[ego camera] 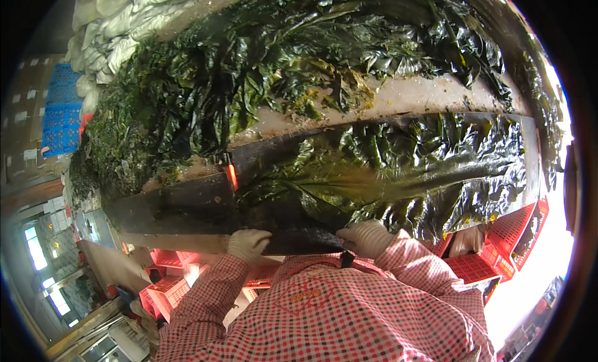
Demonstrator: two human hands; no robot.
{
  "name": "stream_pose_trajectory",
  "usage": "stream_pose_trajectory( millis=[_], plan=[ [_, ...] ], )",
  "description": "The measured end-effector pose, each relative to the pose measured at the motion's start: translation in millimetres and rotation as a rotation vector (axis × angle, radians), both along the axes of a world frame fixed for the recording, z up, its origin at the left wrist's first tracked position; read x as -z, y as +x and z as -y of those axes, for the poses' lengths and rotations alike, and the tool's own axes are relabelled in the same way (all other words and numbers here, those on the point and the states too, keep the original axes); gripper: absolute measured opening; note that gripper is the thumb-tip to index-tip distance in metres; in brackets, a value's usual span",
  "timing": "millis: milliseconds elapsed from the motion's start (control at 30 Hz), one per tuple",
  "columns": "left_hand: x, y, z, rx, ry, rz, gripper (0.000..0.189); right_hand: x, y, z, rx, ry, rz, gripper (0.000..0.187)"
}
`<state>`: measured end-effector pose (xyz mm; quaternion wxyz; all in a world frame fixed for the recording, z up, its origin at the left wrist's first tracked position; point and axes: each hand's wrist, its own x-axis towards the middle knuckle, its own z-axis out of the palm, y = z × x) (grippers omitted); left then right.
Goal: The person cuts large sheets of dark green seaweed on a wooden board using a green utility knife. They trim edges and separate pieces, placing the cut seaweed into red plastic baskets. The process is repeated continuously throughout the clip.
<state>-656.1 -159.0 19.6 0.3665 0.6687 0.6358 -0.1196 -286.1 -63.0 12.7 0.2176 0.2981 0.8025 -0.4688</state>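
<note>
A broad, wet kelp blade point(373, 184) lies spread lengthwise on a dark board point(177, 205) before me, its ruffled edges glossy. My left hand point(249, 245), in a pale glove, rests by the front edge of the board, left of the kelp. Its fingers are bent, and I see nothing held in it. Also gloved, my right hand point(369, 239) is at the board's front edge, beside the kelp's near margin. The fingers are curled and partly hidden, so whether they pinch anything is unclear. A small bright red-orange piece point(232, 177) sits at the board's step, left of the kelp.
Beyond the board, a large heap of kelp point(196, 82) covers much of the pale table point(430, 93). Pale sacks point(117, 30) are piled at the upper left, near blue crates point(62, 110). Red plastic crates point(472, 267) stand below the table at right, with more red crates point(168, 292) at left.
</note>
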Motion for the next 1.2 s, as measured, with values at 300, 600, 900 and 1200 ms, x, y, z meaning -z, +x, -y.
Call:
stream_pose_trajectory(
  millis=[300, 600, 900, 1200],
  plan=[
    [25.7, -107.0, 20.9, -0.390, 0.167, -0.434, 0.078, 5.8, -112.8, -119.8, 0.468, 0.361, -0.060, 0.043],
    [43.9, -179.5, 14.0, -0.080, 0.548, -0.118, 0.031, 61.6, -162.7, -101.4, 0.745, 0.865, -0.307, 0.013],
    [2.1, -234.5, -13.5, 0.126, 0.217, 0.049, 0.031, 55.2, -194.1, -97.1, 0.908, 0.975, -0.043, 0.022],
    [38.0, -221.4, 5.3, -0.185, 0.352, 0.246, 0.038, 12.1, -367.2, -59.4, 0.645, 0.574, 0.107, 0.050]
  ],
)
